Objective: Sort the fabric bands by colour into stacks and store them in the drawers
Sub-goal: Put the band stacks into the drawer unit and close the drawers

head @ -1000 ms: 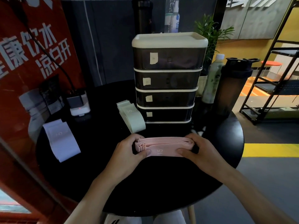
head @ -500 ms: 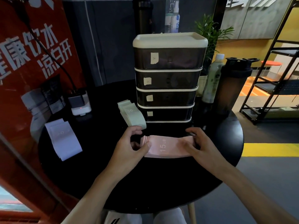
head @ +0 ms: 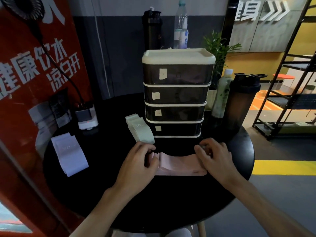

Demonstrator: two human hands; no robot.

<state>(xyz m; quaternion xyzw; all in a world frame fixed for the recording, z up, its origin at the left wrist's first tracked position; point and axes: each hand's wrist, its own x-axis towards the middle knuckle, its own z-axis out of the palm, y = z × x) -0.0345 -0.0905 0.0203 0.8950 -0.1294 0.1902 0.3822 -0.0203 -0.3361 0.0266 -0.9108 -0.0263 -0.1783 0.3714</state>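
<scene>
A stack of pink fabric bands (head: 179,165) lies flat on the round black table (head: 153,211), just in front of the drawer unit (head: 176,93). My left hand (head: 136,163) grips the stack's left end, and my right hand (head: 215,156) has its fingers curled over the right end. A stack of pale green bands (head: 140,130) rests against the unit's lower left corner. A stack of lavender-white bands (head: 69,153) lies at the table's left. All the drawers are closed, each with a small paper label.
A white charger block (head: 86,117) with a cable sits at the back left. A dark shaker bottle (head: 242,100) and a green drink bottle (head: 222,94) stand right of the drawers. A red sign panel (head: 34,74) borders the left side; a metal rack (head: 290,82) stands at right.
The pink stack went from being squeezed on edge between both hands to lying flat on the table. Both hands now press on its ends, and the printed number no longer shows.
</scene>
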